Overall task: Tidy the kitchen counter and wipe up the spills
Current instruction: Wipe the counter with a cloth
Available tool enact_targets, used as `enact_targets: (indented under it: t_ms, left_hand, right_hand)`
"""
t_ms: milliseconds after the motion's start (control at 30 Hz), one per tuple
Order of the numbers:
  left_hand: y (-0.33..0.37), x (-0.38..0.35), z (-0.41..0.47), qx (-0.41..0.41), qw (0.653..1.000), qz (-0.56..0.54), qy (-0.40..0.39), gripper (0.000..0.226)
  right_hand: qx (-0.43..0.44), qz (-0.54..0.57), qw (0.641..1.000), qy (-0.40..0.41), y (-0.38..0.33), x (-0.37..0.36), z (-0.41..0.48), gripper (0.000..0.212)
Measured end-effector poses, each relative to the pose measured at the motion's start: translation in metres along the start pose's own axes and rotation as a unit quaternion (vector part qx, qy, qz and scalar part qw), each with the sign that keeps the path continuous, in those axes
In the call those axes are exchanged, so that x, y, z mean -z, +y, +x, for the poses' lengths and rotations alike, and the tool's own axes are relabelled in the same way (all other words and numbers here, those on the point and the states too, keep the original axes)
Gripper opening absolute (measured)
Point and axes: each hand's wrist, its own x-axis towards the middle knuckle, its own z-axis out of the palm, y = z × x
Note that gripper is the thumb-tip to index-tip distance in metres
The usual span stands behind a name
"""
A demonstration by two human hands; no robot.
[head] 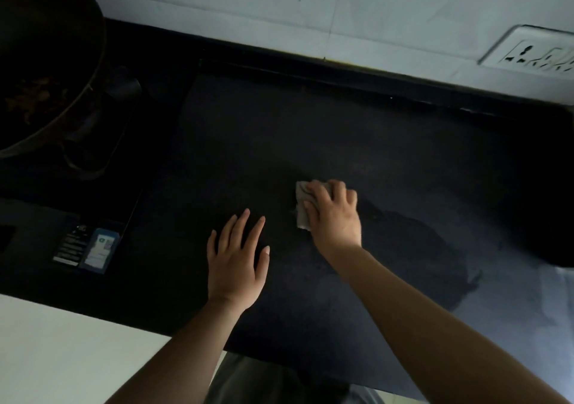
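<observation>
The dark stone counter (pixel 310 130) fills the view. My right hand (pixel 334 214) presses a small grey cloth (pixel 302 209) flat on the counter near its middle, fingers curled over it. A wet sheen (pixel 435 254) spreads on the counter to the right of that hand. My left hand (pixel 237 260) rests flat on the counter just left of the cloth, fingers spread, holding nothing.
A dark wok (pixel 43 61) with food scraps sits on a black stove (pixel 77 204) at the left, which has labels on its front. A white tiled wall (pixel 310 9) with a socket plate (pixel 534 49) runs behind. A dark object (pixel 559 242) is at the right edge.
</observation>
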Motion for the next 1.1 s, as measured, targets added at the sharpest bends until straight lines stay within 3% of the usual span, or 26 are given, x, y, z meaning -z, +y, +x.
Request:
enact_targets:
  t_ms: [267,400,533,700,867,1033,1100]
  left_hand:
    - [-0.002,0.002,0.0,-0.012,1.0,-0.016,-0.001,0.051]
    - [-0.005,0.008,0.002,-0.036,0.999,-0.019,-0.027,0.054]
    - [-0.017,0.019,-0.002,-0.062,0.996,-0.007,-0.068,0.058]
    - [-0.039,0.024,-0.018,-0.082,0.993,0.043,-0.076,0.054]
    - [-0.05,0.022,-0.027,-0.106,0.992,0.034,-0.06,0.053]
    - [-0.05,0.019,-0.027,-0.102,0.993,0.016,-0.056,0.054]
    - [-0.051,0.018,-0.026,-0.101,0.993,0.013,-0.055,0.053]
  right_hand:
    - [0.064,0.006,0.997,-0.031,0.03,0.008,-0.062,0.039]
    - [-0.005,0.005,1.0,-0.001,0.045,0.017,-0.043,0.037]
    - [-0.042,0.017,0.999,0.018,0.01,0.008,-0.007,0.038]
    - [0.036,0.02,0.999,-0.014,-0.039,-0.017,-0.007,0.036]
    - [0.085,0.017,0.996,-0.017,-0.022,-0.022,-0.057,0.036]
    - [0.045,0.007,0.999,0.019,-0.002,-0.009,-0.058,0.036]
    - [-0.01,0.011,0.999,0.046,-0.012,-0.013,-0.036,0.034]
